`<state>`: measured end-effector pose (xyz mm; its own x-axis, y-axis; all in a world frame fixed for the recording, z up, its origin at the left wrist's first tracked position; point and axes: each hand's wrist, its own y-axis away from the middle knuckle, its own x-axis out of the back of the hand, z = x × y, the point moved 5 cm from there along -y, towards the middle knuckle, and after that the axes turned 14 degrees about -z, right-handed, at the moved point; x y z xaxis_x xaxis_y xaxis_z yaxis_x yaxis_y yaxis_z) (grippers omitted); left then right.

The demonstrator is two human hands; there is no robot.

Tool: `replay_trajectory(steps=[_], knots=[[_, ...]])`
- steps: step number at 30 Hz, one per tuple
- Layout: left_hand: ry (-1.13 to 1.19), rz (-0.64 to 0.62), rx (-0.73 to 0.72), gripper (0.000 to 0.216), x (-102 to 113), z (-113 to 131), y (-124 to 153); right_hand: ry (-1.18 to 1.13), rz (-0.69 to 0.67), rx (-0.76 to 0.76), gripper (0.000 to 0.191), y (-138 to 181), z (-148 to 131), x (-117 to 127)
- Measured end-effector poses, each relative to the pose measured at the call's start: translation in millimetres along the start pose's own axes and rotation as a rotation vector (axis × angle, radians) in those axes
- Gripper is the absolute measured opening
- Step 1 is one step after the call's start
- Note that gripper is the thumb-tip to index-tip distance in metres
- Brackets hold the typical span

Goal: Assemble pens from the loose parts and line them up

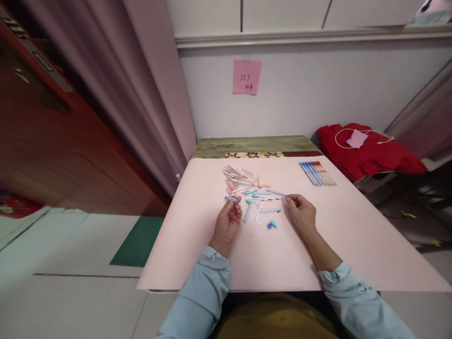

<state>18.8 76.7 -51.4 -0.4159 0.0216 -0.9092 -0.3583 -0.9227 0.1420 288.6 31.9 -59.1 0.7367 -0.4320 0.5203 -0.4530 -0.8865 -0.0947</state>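
My left hand (228,220) is curled, its fingertips pinching a small blue pen part (230,199) just above the pink table cover (197,235). My right hand (301,211) rests on the cover with the fingers bent; its fingertips touch the end of a light blue pen barrel (276,192). Between the two hands lies a scatter of pen parts (259,207): blue barrels, thin white refills and a small blue cap (271,225). Behind them sits a heap of clear wrappers and parts (238,176).
A row of several assembled pens (317,173), blue and orange, lies at the far right of the cover. A red cloth with a white cable (367,148) sits on a seat to the right. A pink note (246,76) hangs on the wall. Curtain and door stand left.
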Motion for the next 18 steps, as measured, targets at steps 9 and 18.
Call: replay_trajectory(steps=[9,18], knots=[[-0.103,0.022,0.043,0.005,-6.6,-0.9,5.8,-0.147,-0.160,0.378,0.024,33.9,-81.6,-23.4],[-0.103,-0.139,0.030,0.018,-8.8,-5.7,1.0,0.138,-0.311,0.573,0.022,54.4,-145.0,-66.8]])
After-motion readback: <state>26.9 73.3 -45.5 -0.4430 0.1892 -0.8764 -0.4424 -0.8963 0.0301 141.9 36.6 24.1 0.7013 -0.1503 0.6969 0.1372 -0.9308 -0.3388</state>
